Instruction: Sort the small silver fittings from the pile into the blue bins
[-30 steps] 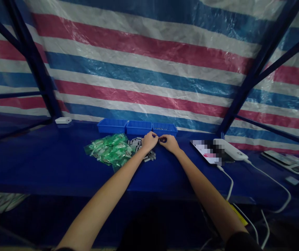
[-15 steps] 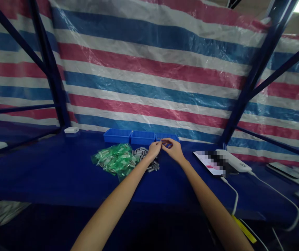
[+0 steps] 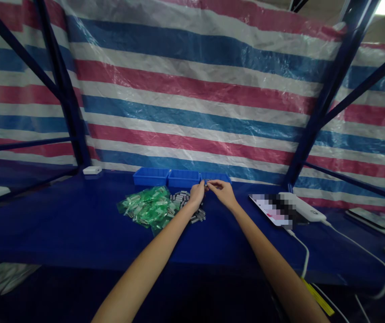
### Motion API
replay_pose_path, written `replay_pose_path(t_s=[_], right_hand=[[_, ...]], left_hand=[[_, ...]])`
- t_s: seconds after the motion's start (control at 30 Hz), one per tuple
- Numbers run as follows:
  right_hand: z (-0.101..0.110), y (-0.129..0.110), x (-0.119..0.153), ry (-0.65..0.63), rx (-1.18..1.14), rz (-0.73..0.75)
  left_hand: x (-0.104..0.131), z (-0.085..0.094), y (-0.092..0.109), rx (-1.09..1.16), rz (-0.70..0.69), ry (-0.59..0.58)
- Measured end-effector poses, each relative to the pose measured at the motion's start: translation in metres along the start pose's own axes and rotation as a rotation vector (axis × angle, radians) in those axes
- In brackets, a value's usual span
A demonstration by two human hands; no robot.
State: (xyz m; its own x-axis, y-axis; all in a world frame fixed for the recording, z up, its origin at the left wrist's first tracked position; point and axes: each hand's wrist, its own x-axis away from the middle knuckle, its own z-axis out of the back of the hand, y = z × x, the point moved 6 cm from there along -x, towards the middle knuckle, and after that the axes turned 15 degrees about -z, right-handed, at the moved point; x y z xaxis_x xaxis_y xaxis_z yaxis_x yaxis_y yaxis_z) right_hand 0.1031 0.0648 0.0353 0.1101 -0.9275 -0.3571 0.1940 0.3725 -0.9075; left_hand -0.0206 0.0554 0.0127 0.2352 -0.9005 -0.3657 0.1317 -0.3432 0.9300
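Note:
My left hand (image 3: 197,194) is closed in front of the middle and right blue bins, its fingers curled around something too small to make out. Close to its right, my right hand (image 3: 222,190) has thumb and index finger pinched together near the left fingertips. Small grey metal cylinders (image 3: 197,216) lie on the blue table below and left of my left hand, which hides some of them. Beside them is a heap of green plastic bags (image 3: 148,206) with small parts inside. The right bin (image 3: 226,177) is partly covered by my hands.
Two more blue bins, the left (image 3: 152,176) and middle (image 3: 183,178), stand along the back. A phone (image 3: 266,208) and a white power bank (image 3: 305,209) with cables lie right. A white box (image 3: 92,170) sits back left.
My left hand has turned slightly, its thumb more upright, and a small gap now shows between the hands. The right fingers have drawn into a flatter pinch.

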Motion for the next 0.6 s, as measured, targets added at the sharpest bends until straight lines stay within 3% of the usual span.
replay_pose_path(t_s=[0.17,0.3,0.5,0.6], right_hand=[[0.008,0.020,-0.009,0.034,-0.026,-0.188],[0.016,0.036,-0.013,0.058,-0.023,-0.284],[0.024,0.055,-0.012,0.077,0.050,-0.461],[0.026,0.050,-0.014,0.082,-0.069,-0.443]], left_hand=[[-0.002,0.010,-0.006,0.064,0.141,0.132],[-0.005,0.014,-0.007,0.081,0.164,0.176],[-0.003,0.013,-0.003,0.150,0.218,0.181],[-0.001,0.012,-0.005,0.200,0.293,0.156]])
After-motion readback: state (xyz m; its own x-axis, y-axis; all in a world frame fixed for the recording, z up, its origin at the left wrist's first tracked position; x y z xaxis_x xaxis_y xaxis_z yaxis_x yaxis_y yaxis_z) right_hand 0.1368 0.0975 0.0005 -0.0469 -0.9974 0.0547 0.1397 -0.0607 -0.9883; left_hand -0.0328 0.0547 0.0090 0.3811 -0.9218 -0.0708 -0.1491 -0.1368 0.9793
